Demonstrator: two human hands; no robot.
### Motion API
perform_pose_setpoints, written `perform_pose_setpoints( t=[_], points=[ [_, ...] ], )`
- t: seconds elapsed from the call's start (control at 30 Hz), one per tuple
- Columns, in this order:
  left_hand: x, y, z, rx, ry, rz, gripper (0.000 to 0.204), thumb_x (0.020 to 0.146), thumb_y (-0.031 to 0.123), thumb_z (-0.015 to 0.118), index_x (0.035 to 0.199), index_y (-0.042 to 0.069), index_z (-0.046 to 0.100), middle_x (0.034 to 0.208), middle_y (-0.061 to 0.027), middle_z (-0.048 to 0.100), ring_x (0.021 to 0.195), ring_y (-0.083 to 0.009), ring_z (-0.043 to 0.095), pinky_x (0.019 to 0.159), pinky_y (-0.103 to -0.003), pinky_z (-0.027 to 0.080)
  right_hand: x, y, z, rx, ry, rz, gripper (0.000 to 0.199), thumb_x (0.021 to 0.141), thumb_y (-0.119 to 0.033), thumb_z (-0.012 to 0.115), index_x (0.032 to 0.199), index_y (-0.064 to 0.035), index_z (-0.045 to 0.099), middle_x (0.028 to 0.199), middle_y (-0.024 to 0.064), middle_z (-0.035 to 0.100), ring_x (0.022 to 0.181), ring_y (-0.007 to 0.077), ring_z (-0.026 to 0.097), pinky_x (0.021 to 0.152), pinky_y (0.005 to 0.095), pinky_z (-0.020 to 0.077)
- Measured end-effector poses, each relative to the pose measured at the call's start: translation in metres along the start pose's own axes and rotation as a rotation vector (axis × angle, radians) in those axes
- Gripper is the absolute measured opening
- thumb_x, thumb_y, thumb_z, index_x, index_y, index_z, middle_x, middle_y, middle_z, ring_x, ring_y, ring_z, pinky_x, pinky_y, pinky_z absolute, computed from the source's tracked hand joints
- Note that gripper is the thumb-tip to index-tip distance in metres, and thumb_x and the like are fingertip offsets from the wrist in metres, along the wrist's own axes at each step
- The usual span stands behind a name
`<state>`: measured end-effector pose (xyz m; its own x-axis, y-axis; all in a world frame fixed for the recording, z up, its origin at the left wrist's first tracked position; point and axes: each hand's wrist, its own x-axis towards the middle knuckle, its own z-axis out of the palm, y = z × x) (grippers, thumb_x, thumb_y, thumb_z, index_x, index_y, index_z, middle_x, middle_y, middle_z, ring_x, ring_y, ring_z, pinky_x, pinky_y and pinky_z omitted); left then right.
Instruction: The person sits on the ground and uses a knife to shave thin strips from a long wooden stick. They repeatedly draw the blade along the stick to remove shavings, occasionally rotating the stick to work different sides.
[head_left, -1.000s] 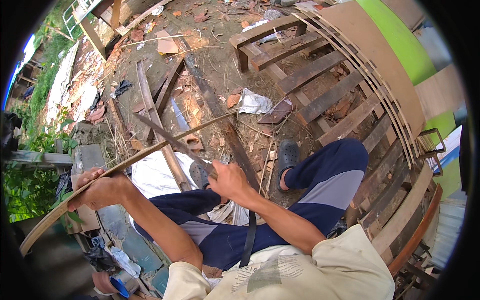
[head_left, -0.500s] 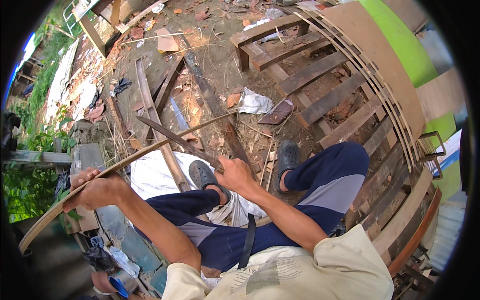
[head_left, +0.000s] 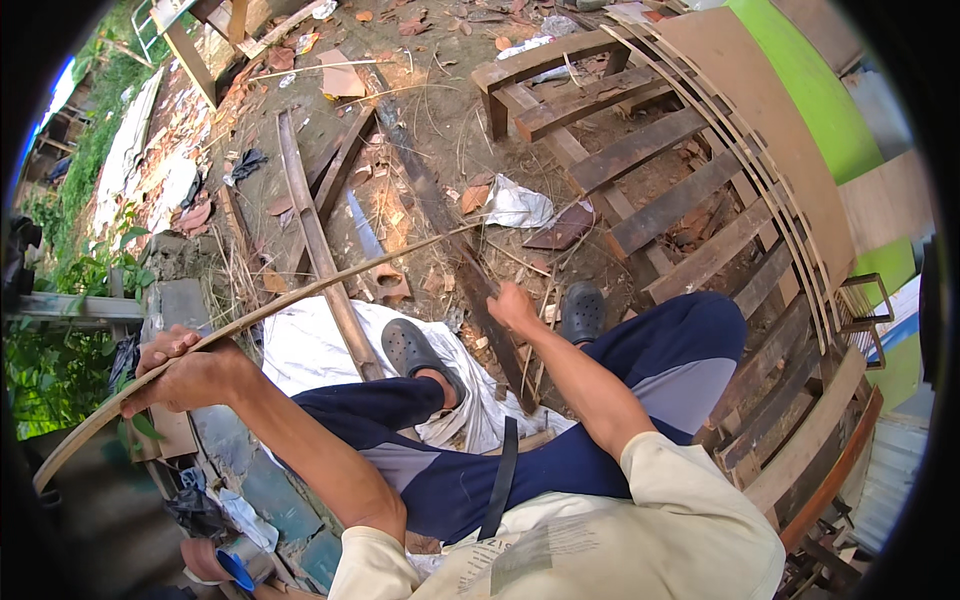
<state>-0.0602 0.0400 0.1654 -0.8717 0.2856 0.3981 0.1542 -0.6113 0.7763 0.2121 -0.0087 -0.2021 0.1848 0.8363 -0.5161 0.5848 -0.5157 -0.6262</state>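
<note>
Between eight and nine o'clock from the middle of the view, with twelve at the top edge, the left hand is curled around a long, narrow wooden strip. The strip bends past the grip toward the lower left and runs the other way to a thin tip near the middle, on its twelve o'clock side. The right hand, just off the middle toward three o'clock, is closed into a loose fist over a dark beam; whether it holds anything cannot be told against that dark wood.

The beam lies on the ground from eleven o'clock down to five. The left shoe, between seven and eight, rests at a crumpled white cloth; the right shoe stands at three, just beyond the right hand. At ten o'clock a handsaw lies on the ground, the strip crossing above it. Farther out that way, a long board slants down toward the left shoe. Between twelve and one sits a crumpled white bag. A slatted wooden frame spreads from one to four, with a bright green panel beyond it near two.
</note>
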Motion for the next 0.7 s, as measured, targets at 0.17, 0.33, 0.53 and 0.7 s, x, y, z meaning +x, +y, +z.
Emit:
perform_pose_setpoints(
  t=[0.17,0.33,0.53,0.7],
  points=[
    [0.01,-0.01,-0.006,-0.021,0.006,-0.002,0.072,0.095,0.072,0.015,0.062,0.013,0.038,0.049,-0.0005,0.034,0.041,-0.0116,0.034,0.038,-0.021,0.03,0.05,0.03,-0.015,-0.145,-0.07,0.127,0.042,0.075,-0.026,0.066,0.099,0.0084,0.069,0.106,0.033,0.066,0.102,0.0429,0.066,0.086,0.0464,0.0532],
    [0.014,-0.013,-0.012,-0.003,0.007,0.007,0.071,0.096,0.071,0.015,0.064,0.012,0.039,0.05,-0.0016,0.034,0.042,-0.0127,0.035,0.04,-0.022,0.033,0.056,0.039,-0.012,-0.154,-0.041,0.163,0.043,0.076,-0.025,0.067,0.105,0.006,0.068,0.108,0.0286,0.067,0.103,0.0416,0.066,0.088,0.0455,0.0534],
    [0.023,-0.013,-0.022,0.041,0.1,-0.001,0.07,0.098,0.068,0.014,0.066,0.011,0.04,0.052,-0.0017,0.036,0.044,-0.0135,0.036,0.042,-0.023,0.035,0.053,0.042,-0.004,-0.177,-0.03,0.151,0.042,0.078,-0.025,0.069,0.108,0.0046,0.069,0.114,0.0259,0.067,0.11,0.0383,0.065,0.092,0.044,0.0517],
    [0.014,-0.013,-0.016,0.06,0.127,0.022,0.07,0.098,0.069,0.019,0.068,0.01,0.041,0.055,-0.0023,0.039,0.046,-0.0151,0.04,0.044,-0.027,0.039,0.073,0.052,-0.01,-0.172,-0.141,0.254,0.032,0.077,-0.02,0.064,0.094,0.006,0.072,0.099,0.0233,0.071,0.094,0.0337,0.07,0.084,0.0408,0.0546]
  ],
)
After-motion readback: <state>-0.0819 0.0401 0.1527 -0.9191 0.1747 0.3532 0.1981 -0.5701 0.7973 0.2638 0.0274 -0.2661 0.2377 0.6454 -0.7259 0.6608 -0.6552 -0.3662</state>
